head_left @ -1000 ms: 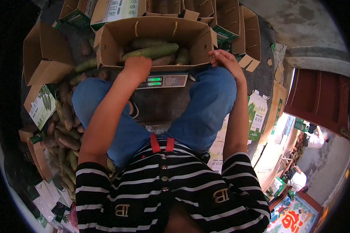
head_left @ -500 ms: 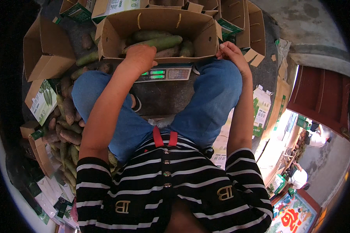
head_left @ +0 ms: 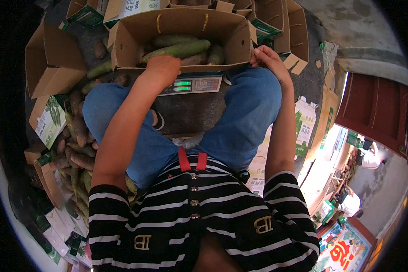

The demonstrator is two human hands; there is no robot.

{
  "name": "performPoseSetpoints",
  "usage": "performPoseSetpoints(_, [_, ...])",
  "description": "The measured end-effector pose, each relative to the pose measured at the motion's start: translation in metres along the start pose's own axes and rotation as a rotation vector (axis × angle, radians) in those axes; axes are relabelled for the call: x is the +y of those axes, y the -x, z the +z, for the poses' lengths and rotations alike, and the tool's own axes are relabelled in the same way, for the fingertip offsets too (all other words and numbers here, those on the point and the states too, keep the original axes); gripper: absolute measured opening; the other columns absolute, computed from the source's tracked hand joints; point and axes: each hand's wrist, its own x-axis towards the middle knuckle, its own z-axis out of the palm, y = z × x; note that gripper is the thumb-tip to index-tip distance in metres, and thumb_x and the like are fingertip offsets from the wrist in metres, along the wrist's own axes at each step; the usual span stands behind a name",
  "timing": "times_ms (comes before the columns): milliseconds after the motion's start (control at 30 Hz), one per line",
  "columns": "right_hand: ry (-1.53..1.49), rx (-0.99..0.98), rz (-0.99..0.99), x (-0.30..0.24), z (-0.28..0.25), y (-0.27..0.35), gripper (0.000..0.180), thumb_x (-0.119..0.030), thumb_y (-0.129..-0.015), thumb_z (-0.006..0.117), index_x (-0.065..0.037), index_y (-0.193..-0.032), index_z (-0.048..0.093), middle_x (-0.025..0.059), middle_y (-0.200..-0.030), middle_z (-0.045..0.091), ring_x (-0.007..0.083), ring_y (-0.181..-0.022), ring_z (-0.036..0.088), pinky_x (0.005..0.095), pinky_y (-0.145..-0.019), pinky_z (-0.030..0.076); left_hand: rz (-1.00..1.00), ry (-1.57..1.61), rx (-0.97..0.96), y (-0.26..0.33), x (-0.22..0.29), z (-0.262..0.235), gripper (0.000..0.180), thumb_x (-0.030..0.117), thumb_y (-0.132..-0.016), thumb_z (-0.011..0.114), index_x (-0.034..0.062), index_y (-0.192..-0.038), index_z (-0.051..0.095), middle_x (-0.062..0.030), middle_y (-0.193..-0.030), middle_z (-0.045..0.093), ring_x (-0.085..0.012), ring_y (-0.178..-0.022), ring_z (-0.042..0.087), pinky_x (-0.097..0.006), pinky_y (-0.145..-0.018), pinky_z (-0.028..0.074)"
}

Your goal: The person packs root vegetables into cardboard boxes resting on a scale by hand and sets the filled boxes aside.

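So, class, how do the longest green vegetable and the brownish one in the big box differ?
The green vegetable lies on top; the brown vegetable lies lower. The green vegetable shows most of its length; the brown vegetable is partly hidden. Both are inside the box.

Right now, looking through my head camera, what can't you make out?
All in the head view:
- Weighing platform of the digital scale: hidden beneath the open cardboard box.
- Fingertips of your left hand: hidden behind its own knuckles.
- Top of the white-sided carton: cut off by the upper edge.
- What the lower co-worker in white handles: too small and blurred.
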Motion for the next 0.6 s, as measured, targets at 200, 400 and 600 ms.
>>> performPoseSetpoints(200, [0.004,0.010,-0.041,0.009,-0.008,-0.002,0.018,-0.024,-0.085,0.052,-0.006,-0.083,0.053,0.0026,-0.072,0.058,0.0099,-0.067,0.054,0.0218,-0.064,0.044,0.026,0.008,0.009,-0.006,0.000,0.002,0.020,0.023,-0.076,0.057,0.0037,-0.083,0.058,-0.0170,-0.083,0.059,-0.0345,-0.081,0.057,-0.044,-0.069,0.045])
performPoseSetpoints(400, [0.030,0.002,-0.030,0.005,0.003,-0.005,0.021,-0.024,-0.084,0.052,-0.004,-0.083,0.055,0.0029,-0.071,0.058,0.0102,-0.066,0.054,0.0225,-0.063,0.044,0.000,0.002,0.017,0.004,-0.001,0.000,0.024,0.023,-0.074,0.059,0.0024,-0.085,0.055,-0.0186,-0.083,0.058,-0.0346,-0.083,0.056,-0.044,-0.070,0.045])
performPoseSetpoints(600, [0.027,-0.022,-0.042,0.004,0.000,0.001,0.023,-0.025,-0.085,0.051,-0.003,-0.086,0.056,0.0033,-0.071,0.058,0.0101,-0.067,0.055,0.0219,-0.064,0.043,0.009,-0.038,0.018,0.003,0.001,-0.001,0.030,0.021,-0.070,0.064,0.0029,-0.090,0.051,-0.0182,-0.086,0.058,-0.0345,-0.085,0.056,-0.044,-0.070,0.045])
